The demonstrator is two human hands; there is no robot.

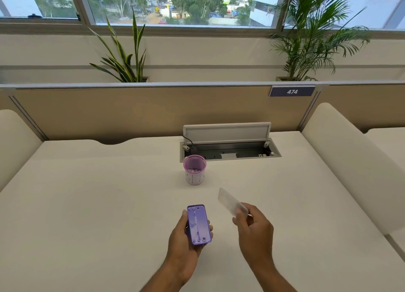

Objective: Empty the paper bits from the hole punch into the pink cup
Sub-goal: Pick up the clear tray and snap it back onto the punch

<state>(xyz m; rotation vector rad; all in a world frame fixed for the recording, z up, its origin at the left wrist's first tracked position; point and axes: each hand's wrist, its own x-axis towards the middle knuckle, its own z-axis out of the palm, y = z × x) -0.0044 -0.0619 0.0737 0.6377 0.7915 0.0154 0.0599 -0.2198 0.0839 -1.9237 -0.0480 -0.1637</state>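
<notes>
My left hand (186, 239) grips a purple hole punch (199, 224), turned so its bare underside faces up, above the near middle of the white desk (98, 204). My right hand (254, 223) pinches a clear plastic bottom cover (230, 202), held off to the right of the punch and apart from it. The pink cup (194, 169) stands upright farther back, beyond both hands, with a pile of small paper bits visible inside.
An open cable tray (230, 151) with its lid raised and a black cable sits just behind the cup. A tan partition (131, 112) closes the desk's far edge. Cream side panels (350, 160) flank the desk at right and left.
</notes>
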